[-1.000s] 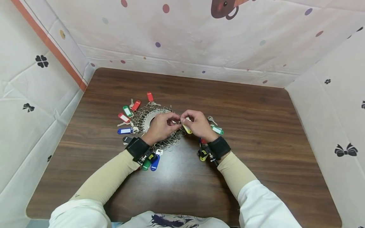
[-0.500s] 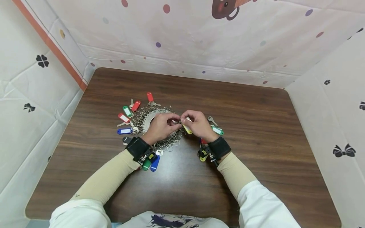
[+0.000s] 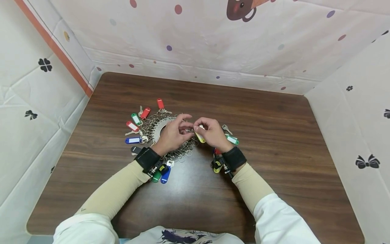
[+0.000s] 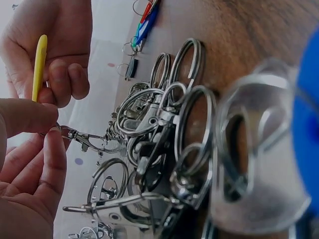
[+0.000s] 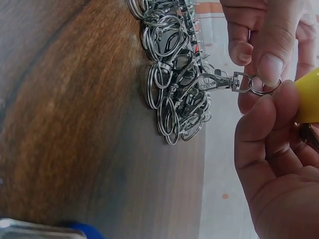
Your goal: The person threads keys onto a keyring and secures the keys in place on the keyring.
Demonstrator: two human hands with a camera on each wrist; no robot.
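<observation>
In the head view my left hand [image 3: 171, 136] is at the right side of a round metal holder [image 3: 157, 129] hung with many snap hooks and split rings. Its thumb and a finger pinch a small split ring [image 5: 264, 91], while the index finger is lifted away. That ring hangs from a snap hook [image 5: 217, 81] stretched out from the holder. Facing it, my right hand [image 3: 213, 135] holds a yellow key tag [image 3: 200, 137], its fingertips right at the same ring. Beside the tag in the right wrist view shows a dark metal piece [image 5: 308, 134], partly hidden by the fingers.
Red tags [image 3: 145, 113], a green tag [image 3: 135, 118] and blue tags [image 3: 133, 140] with keys fan out left of and below the holder. Another green tag [image 3: 232, 139] and a key [image 3: 226, 128] lie right of my right hand. A yellow tag [image 3: 217, 169] lies by that wrist.
My left index finger has lifted up and away from the ring; the thumb stays at it. My right hand and the yellow key tag have hardly moved.
</observation>
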